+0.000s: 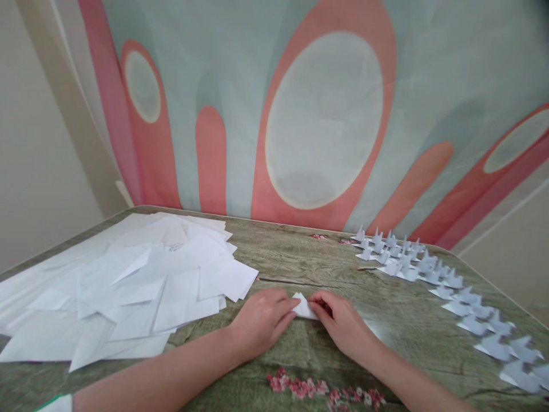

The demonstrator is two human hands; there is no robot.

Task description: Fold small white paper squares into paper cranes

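Observation:
A small piece of folded white paper [303,309] is held between my two hands, low over the middle of the table. Its top shows pointed layers, and its side edges are hidden by my fingers. My left hand [263,317] pinches the left edge with thumb and forefinger. From the other side my right hand [338,317] grips the right edge between thumb and fingertips, the other fingers curled. Both forearms reach in from the bottom of the head view.
A spread heap of loose white paper sheets [180,297] covers the left of the wood-patterned table [274,257]. Several folded paper figures [467,300] stand in rows along the right edge. Pink flowers [304,386] are printed near the front. A patterned backdrop [240,171] rises behind.

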